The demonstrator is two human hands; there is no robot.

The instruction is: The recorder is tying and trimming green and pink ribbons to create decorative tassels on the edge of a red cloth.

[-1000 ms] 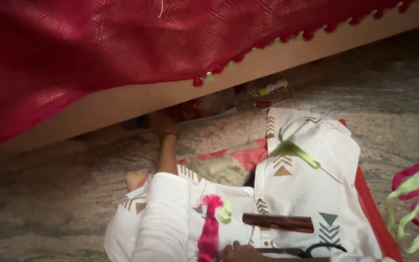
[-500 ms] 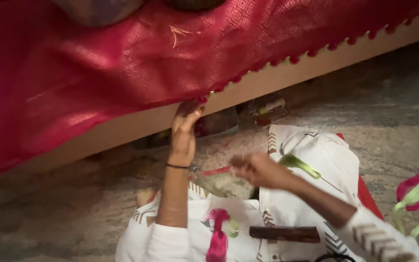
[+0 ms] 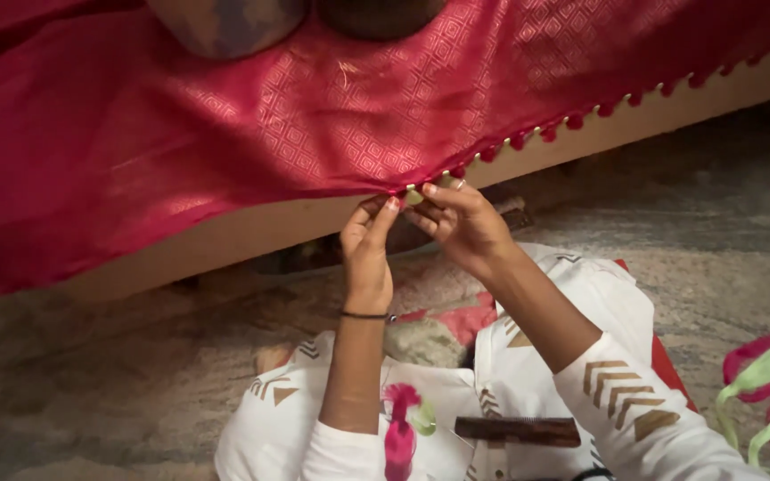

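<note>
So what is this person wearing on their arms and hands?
Both hands are bare. The left hand has a thin dark bracelet at the wrist. The right hand has a white sleeve with gold-brown chevron and triangle prints, pushed up the forearm.

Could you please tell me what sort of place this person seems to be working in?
Probably a room in a home, with the person sitting on the floor. A red patterned cloth with small tassels hangs over a low wooden frame, perhaps a bed, above a speckled stone floor.
</note>
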